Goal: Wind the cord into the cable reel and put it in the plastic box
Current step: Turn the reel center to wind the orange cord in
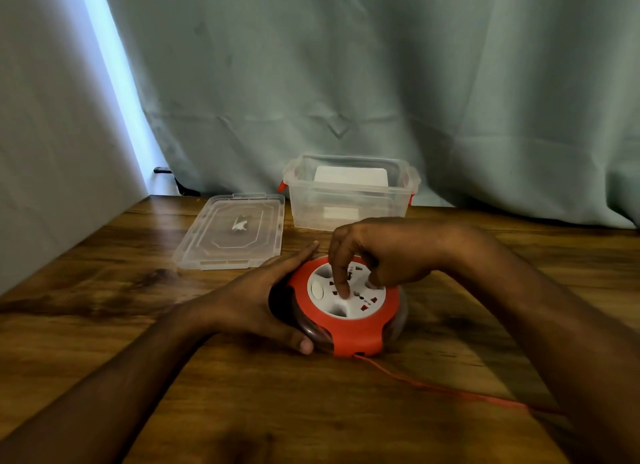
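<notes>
— Any brand or writing you can read on these things?

— None legible. The cable reel (346, 304) has a red housing and a white round socket face with dark red slots and a white oval button, but no lettering can be made out. The lid (230, 233) has a small pale mark at its middle, too blurred to read.

— Where is the reel relative to each hand?

— It lies flat on the wooden bench (104, 290), near the middle, socket face up. The left hand (258, 299) cups its left side: straight fingers run along the far-left rim, the thumb presses the near-left edge, so the palm is laid against it rather than clenched. The right hand (375, 256) is above the reel, its index finger pointing down onto the white face near the centre, the other fingers curled in over the far-right part.

— And the cord?

— The red cord (450, 389) leaves a slot at the reel's near edge and trails across the bench toward the right, passing under the right forearm. Neither hand touches it.

— The box?

— The clear plastic box (349, 195), with red latches, stands open behind the reel, apart from it, with something white inside. The lid lies flat just left of the box. A pale green curtain (381, 83) hangs behind.
</notes>
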{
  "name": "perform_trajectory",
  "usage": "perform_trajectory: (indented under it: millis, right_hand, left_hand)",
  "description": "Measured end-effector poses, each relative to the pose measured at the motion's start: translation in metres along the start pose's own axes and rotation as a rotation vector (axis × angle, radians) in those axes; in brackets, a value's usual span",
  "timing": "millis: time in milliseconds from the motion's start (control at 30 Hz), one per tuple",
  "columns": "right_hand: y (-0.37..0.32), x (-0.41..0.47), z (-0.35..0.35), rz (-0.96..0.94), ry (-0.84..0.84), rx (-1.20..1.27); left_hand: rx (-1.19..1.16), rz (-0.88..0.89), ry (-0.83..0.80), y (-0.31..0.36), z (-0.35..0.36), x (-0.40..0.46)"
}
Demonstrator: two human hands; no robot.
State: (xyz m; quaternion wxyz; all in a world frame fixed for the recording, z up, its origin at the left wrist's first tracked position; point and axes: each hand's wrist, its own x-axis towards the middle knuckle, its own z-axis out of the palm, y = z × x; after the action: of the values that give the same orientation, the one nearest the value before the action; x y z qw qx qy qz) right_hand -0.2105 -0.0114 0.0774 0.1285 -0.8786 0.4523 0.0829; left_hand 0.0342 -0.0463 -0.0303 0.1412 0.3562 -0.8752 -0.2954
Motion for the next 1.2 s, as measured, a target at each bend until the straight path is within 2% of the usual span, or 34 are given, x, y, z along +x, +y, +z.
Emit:
perform_trajectory:
  millis: [167, 767, 1033, 1200]
  right_hand:
    - [0.0, 0.001, 0.004, -0.058, -0.056, 0.061]
    - [-0.003, 0.005, 0.009, 0.006, -0.05, 0.042]
    - [-0.006, 0.002, 0.004, 0.026, 0.01, -0.098]
    - [-0.002, 0.009, 0.008, 0.065, 0.125, -0.196]
  left_hand:
    - [-0.007, 0.001, -0.004, -0.001, -0.001, -0.001]
    - [-0.003, -0.019, 0.003, -0.003, 0.0, 0.001]
    - [-0.019, -0.026, 0.006, -0.003, 0.0, 0.001]
    - [-0.019, -0.019, -0.001, -0.002, 0.0, 0.001]
